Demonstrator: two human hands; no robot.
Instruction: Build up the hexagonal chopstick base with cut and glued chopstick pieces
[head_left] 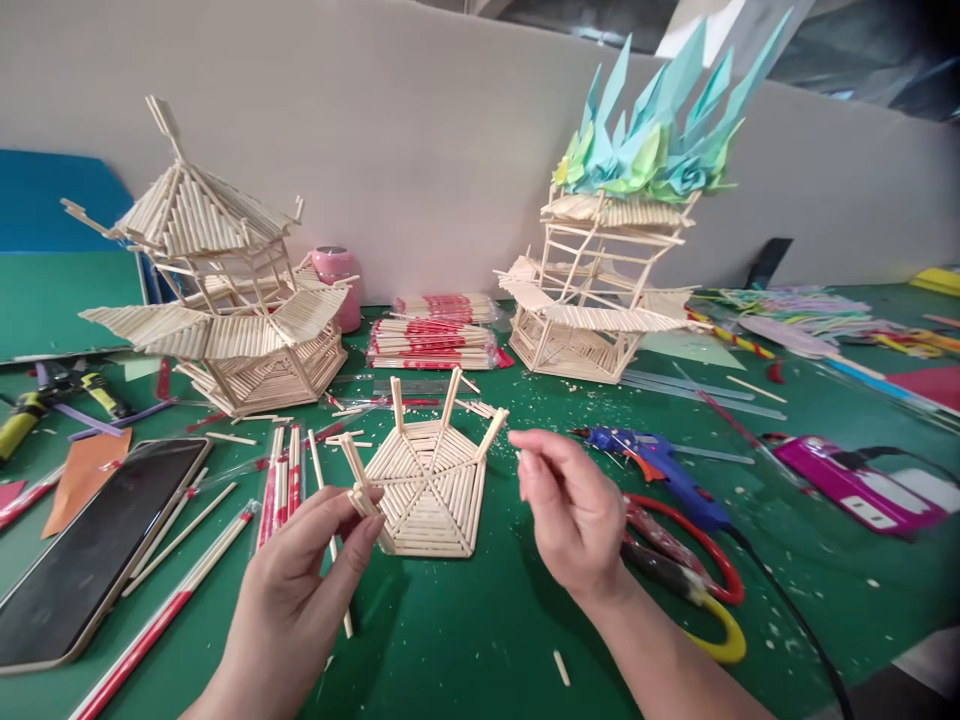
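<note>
A hexagonal base of wooden sticks (pixel 442 510) lies flat on the green table, with several short upright posts around its edge. The thumb and fingers of my left hand (pixel 307 570) close on a stick post (pixel 365 500) at the base's left corner. My right hand (pixel 574 510) is held in a pinch just right of the leaning post (pixel 491 435) at the right corner, apart from it. Whatever lies between its fingertips, if anything, is too small to make out. A blue glue gun (pixel 660 465) rests on the table to the right of that hand.
Stick pavilions stand at the back left (pixel 217 300) and back right (pixel 600 290), the latter topped with folded paper. Packed stick bundles (pixel 431 342) lie between them. A phone (pixel 105 545) is at left; red-handled (pixel 720 560) and yellow-handled (pixel 724 635) tools lie at right, beside a cord.
</note>
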